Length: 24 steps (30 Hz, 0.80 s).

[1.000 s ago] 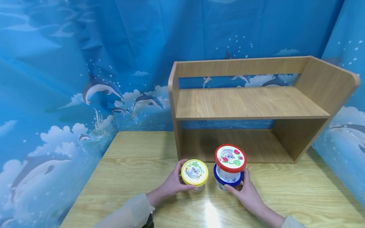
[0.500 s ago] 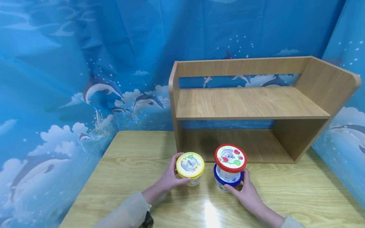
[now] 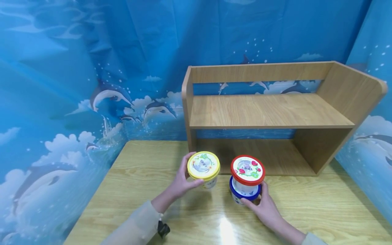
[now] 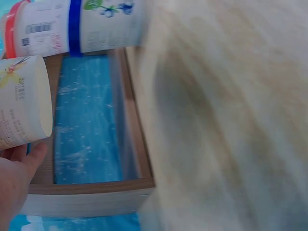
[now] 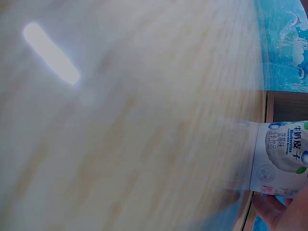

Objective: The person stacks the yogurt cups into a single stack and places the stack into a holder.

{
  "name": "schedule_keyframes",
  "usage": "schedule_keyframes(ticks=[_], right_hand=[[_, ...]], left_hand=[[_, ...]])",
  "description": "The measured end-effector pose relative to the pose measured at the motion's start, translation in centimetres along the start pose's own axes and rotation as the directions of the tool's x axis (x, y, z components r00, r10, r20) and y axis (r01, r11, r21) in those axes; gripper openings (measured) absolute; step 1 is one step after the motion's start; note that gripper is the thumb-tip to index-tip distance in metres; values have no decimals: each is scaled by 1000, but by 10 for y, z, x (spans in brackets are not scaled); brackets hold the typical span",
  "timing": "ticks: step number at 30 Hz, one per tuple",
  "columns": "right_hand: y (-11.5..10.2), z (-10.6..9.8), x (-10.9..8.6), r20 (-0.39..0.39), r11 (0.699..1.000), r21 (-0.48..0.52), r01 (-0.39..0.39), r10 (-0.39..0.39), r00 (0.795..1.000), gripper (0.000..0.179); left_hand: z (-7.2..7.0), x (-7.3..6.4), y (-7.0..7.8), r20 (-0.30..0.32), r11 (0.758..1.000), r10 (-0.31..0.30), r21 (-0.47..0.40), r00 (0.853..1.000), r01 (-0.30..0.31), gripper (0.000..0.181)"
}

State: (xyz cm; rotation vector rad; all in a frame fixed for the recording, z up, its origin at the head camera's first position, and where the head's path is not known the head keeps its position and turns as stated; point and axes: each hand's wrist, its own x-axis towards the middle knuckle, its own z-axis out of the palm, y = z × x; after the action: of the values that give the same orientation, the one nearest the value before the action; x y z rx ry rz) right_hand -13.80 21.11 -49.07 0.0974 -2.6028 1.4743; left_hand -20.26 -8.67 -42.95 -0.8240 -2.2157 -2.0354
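One left hand [image 3: 180,182]: we see it grip the yellow-lidded tub [image 3: 203,167] above the table [image 3: 150,163], lower centre of the head view.
Red-lidded tub [image 3: 247,170]: we find it atop the blue-lidded tub [image 3: 237,198], right of lower centre.
Right hand [image 3: 265,211]: grips the blue-lidded tub.

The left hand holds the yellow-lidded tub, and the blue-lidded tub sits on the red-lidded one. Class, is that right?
That stacking is reversed: the head view shows the red-lidded tub on the blue-lidded tub. The left hand does hold the yellow-lidded tub.
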Motion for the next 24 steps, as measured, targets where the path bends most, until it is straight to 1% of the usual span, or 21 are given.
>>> schedule_keyframes(ticks=[9, 15, 17, 22, 24], right_hand=[[-1, -1, -1, 11, 1000, 7, -7, 7, 1000, 87], [-2, -1, -1, 17, 1000, 27, -13, 12, 1000, 87], [-1, -1, -1, 17, 1000, 27, -13, 13, 1000, 87], [-1, -1, 0, 9, 1000, 17, -8, 8, 1000, 86], [-1, -1, 0, 5, 1000, 15, -7, 7, 1000, 86]], left_hand=[[1, 13, 19, 15, 997, 52, -59, 999, -51, 90], [5, 26, 33, 30, 990, 103, -97, 994, -100, 91], [6, 30, 36, 38, 989, 105, -106, 994, -100, 91], [12, 38, 42, 58, 993, 82, -93, 995, -76, 92], [15, 41, 45, 65, 993, 82, -86, 994, -77, 93]])
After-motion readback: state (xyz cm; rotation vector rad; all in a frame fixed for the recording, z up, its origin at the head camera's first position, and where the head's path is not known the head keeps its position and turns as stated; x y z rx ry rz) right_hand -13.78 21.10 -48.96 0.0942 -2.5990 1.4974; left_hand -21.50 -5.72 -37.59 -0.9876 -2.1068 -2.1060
